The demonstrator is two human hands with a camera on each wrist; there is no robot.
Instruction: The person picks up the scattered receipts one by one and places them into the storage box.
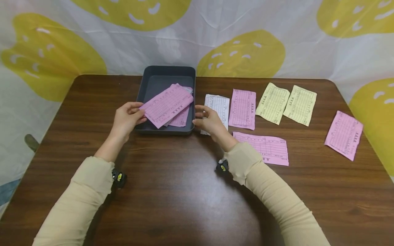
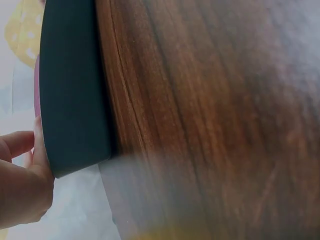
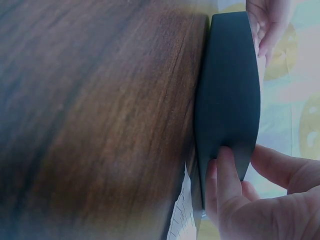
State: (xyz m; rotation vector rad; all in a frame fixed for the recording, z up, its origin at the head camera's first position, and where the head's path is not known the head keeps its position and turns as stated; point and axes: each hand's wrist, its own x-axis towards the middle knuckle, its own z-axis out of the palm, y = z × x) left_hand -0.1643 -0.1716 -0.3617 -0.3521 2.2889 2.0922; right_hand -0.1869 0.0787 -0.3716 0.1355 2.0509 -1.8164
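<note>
A dark grey tray (image 1: 169,70) stands near the table's back edge. My left hand (image 1: 125,119) is at the tray's left rim and pinches the left corner of a pink slip (image 1: 167,104) of printed paper, which slants over the tray. Under that slip lie another pink slip (image 1: 180,119) and some white paper, mostly hidden. My right hand (image 1: 210,121) grips the tray's right wall. In the right wrist view its fingers (image 3: 227,170) press the outer wall while the thumb is at the rim. The left wrist view shows the left hand (image 2: 22,190) beside the tray.
Right of the tray lie a white slip (image 1: 219,106), a pink slip (image 1: 243,109) and two yellow slips (image 1: 272,103). Nearer me is a sideways pink slip (image 1: 271,148), partly behind the right forearm. Another pink slip (image 1: 344,135) is by the table's right edge. A patterned cloth hangs behind.
</note>
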